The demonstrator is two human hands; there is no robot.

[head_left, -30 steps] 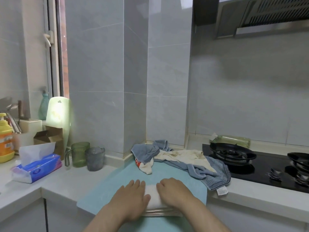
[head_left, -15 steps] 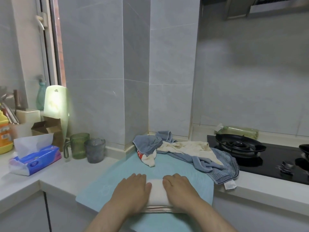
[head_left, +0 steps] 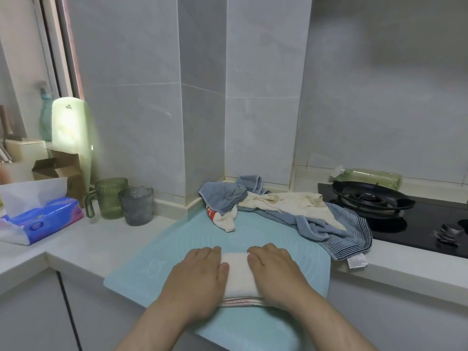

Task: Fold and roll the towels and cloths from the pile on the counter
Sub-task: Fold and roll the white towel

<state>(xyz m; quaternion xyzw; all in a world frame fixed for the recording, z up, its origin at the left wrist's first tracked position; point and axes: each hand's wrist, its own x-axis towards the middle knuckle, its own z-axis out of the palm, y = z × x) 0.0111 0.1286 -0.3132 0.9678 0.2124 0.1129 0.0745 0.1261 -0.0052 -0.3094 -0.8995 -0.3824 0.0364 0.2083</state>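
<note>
A pale kitchen desk point(head_left: 83, 247) is shown from above, and a light-blue mat point(head_left: 253, 239) is spread over its front edge. Nearest the camera, a white towel point(head_left: 238, 272) is laid on the mat, folded into a thick, narrow bundle with a red-striped hem showing at its near end. The left hand point(head_left: 197, 277) is pressed flat on the towel's left side and the right hand point(head_left: 276, 272) on its right side. The fingers of both are held fairly straight and close together, laid over the cloth rather than curled round it. Beyond the towel, at the far edge of the mat, a loose pile of cloths point(head_left: 291, 211) is heaped, with a cream cloth point(head_left: 283, 201) lying on top of a blue striped towel point(head_left: 349, 231). To the left, a green mug point(head_left: 110, 197) and a grey cup point(head_left: 136, 205) are stood side by side, and a tissue pack point(head_left: 43, 221) is set further left. To the right, a black gas hob point(head_left: 405, 219) is seen, with a bottle point(head_left: 369, 174) lying behind it against the grey tiled wall point(head_left: 253, 97).
</note>
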